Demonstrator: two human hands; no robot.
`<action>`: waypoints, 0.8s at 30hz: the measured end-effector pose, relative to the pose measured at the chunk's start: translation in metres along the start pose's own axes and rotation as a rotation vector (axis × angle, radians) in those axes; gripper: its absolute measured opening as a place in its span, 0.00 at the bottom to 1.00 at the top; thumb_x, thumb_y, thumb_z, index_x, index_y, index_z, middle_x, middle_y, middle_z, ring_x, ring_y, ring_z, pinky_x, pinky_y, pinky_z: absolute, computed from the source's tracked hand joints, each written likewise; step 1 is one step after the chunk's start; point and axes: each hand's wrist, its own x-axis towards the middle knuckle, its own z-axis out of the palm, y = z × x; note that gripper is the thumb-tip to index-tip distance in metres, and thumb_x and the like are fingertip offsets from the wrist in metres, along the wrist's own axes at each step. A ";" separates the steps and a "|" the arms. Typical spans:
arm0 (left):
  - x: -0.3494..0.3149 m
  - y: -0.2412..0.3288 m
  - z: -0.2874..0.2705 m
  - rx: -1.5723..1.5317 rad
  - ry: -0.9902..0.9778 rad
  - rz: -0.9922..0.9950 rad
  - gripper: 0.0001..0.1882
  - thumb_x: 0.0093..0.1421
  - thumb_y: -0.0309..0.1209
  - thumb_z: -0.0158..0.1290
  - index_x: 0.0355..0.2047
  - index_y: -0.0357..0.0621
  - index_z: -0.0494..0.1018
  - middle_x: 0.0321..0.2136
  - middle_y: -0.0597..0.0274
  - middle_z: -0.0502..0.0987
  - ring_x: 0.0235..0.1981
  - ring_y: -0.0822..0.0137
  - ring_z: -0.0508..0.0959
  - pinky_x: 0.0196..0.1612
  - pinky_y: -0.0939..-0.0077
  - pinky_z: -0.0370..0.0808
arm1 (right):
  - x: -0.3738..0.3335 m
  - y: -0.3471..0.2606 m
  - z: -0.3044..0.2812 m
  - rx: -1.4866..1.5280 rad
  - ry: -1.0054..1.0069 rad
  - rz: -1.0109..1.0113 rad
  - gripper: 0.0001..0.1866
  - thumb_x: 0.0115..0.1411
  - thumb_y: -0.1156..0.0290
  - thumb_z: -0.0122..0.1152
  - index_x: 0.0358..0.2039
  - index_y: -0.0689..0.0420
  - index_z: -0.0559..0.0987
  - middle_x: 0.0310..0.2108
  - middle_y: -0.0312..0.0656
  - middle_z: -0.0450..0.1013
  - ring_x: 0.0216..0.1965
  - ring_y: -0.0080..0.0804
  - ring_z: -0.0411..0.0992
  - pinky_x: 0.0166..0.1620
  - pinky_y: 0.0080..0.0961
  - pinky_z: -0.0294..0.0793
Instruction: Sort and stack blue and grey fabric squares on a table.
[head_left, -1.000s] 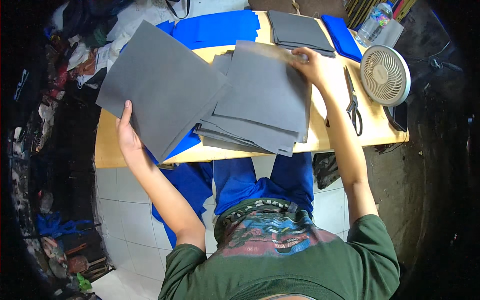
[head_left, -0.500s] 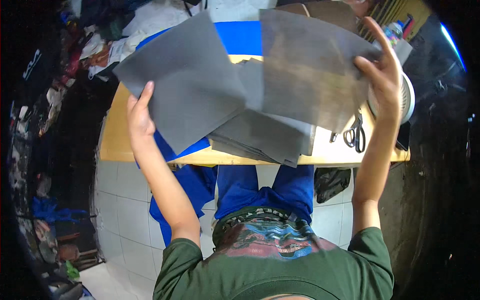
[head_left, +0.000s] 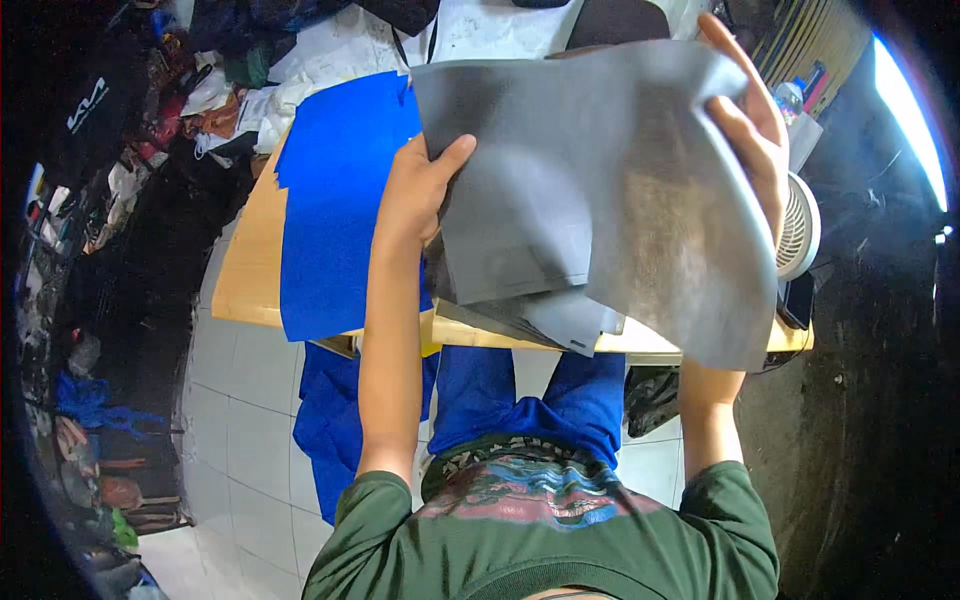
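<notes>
Two thin dark grey sheets overlap in front of me above the table. My left hand (head_left: 425, 190) pinches the left side of one grey sheet (head_left: 515, 215), thumb on top. At the upper right, my right hand (head_left: 755, 140) grips the edge of the other grey sheet (head_left: 670, 220), which curves and hangs down over my right forearm. Where one sheet ends and the other begins is partly blurred. Beneath them lies a stack of grey sheets (head_left: 570, 325), mostly hidden. Left of my left hand, a blue piece of cloth (head_left: 335, 215) lies flat on the table.
The light wooden table (head_left: 245, 270) has a small white fan (head_left: 798, 228) at its right edge, a dark phone-like object (head_left: 797, 300) near it and a bottle (head_left: 790, 98) beyond. Blue cloth (head_left: 325, 430) hangs below the table's near left edge. Clutter lines the far left.
My left hand has moved right with its grey sheet, bringing it over the other sheet and uncovering the blue cloth. The right sheet now droops lower, and the scissors are hidden.
</notes>
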 end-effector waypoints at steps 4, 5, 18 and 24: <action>0.000 -0.004 -0.002 0.006 0.056 -0.022 0.14 0.56 0.27 0.51 0.41 0.33 0.69 0.34 0.57 0.75 0.30 0.69 0.75 0.35 0.76 0.72 | -0.001 0.000 0.037 0.032 0.050 -0.034 0.32 0.52 0.72 0.54 0.58 0.61 0.58 0.44 0.44 0.68 0.42 0.27 0.68 0.46 0.20 0.66; -0.001 -0.003 0.000 0.003 0.051 -0.029 0.14 0.56 0.28 0.51 0.41 0.34 0.69 0.34 0.57 0.75 0.30 0.70 0.75 0.34 0.77 0.72 | -0.002 -0.001 0.041 0.028 0.074 -0.043 0.31 0.52 0.73 0.53 0.58 0.61 0.58 0.43 0.44 0.69 0.42 0.26 0.68 0.46 0.20 0.66; -0.009 -0.010 0.014 -0.131 -0.150 -0.077 0.15 0.55 0.21 0.47 0.43 0.35 0.69 0.38 0.58 0.74 0.37 0.68 0.74 0.40 0.74 0.71 | -0.007 0.082 0.017 -0.483 0.554 -0.046 0.33 0.47 0.73 0.65 0.54 0.59 0.63 0.36 0.44 0.74 0.38 0.25 0.71 0.44 0.22 0.68; -0.008 -0.017 0.018 -0.125 -0.197 -0.054 0.15 0.55 0.24 0.51 0.43 0.33 0.69 0.39 0.58 0.74 0.38 0.69 0.74 0.41 0.75 0.71 | -0.007 0.108 0.005 -0.198 0.614 0.046 0.17 0.47 0.69 0.65 0.38 0.60 0.76 0.32 0.38 0.73 0.33 0.22 0.68 0.40 0.18 0.65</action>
